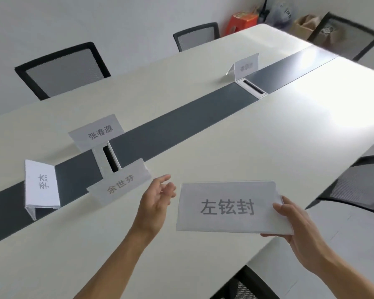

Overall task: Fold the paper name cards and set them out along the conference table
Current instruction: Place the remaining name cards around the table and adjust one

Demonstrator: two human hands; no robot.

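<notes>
Fingers (277, 209) of our right hand (300, 229) were clamped on the right edge of a folded name card (229, 208), thumb on top and the rest underneath, holding it just above the near part of the counter (203, 134). Our left hand (158, 201) was beside the card's left edge without touching it, its fingers apart and loosely curled, holding nothing.

We saw a long white counter with a dark grey strip (177, 126) running down its middle. Two metal cable hatches (108, 158) were set into that strip, one close to us on the left and another (252, 87) farther along. Four cards already stood on the surface: one (41, 186) at the left straddling the strip's edge, one (121, 183) on our side just beside the nearer hatch, one (97, 132) across the strip from it, and a fourth (244, 65) well away, beside the farther hatch, its printing too blurred for us to read.

Black mesh-backed chairs stood around the counter: two (63, 70) on the far side, one (343, 35) at the far end, one (354, 184) at our right. The walls were plain and pale. In the far corner we made out an orange box (244, 22) and a brown paper bag (304, 24), with some blurred items between them.
</notes>
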